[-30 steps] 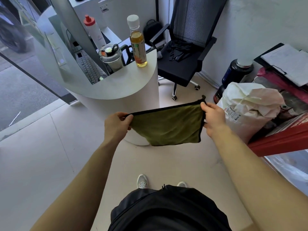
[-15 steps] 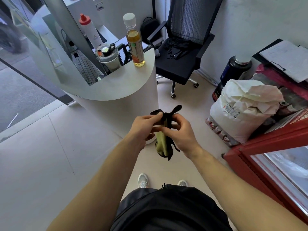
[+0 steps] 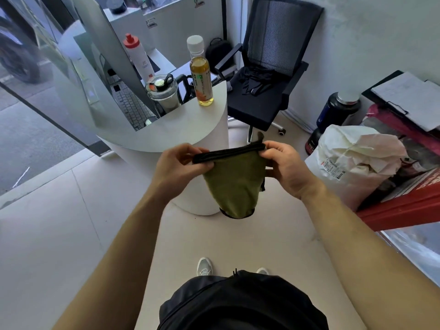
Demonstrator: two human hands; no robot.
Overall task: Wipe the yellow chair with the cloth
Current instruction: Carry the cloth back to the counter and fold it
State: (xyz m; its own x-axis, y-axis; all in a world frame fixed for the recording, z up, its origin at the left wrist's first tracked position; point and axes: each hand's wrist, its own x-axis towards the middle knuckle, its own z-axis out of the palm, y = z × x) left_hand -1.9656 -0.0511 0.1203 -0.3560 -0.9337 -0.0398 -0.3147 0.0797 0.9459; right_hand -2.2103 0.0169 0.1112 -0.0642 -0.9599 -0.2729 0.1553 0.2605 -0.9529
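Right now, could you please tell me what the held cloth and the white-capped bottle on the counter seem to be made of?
The cloth looks like soft matte fabric, perhaps microfibre: olive green, black edging, hanging limp. The bottle looks like clear glossy plastic, possibly glass: its amber contents show through.

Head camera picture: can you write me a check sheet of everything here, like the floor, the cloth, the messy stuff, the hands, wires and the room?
Surface: pale tiled floor; rounded white counter ahead.
Job's things: green cloth with black edging, folded, hanging in the air; yellow chair not seen.
Clutter: tea bottle on the counter; red-capped bottle and shaker cup behind it; white sack and dark jar at right.
Hands: left hand and right hand each pinch the cloth's top edge.
Cables: nothing seen.
Surroundings: black office chair by the wall; keyboard behind the counter.
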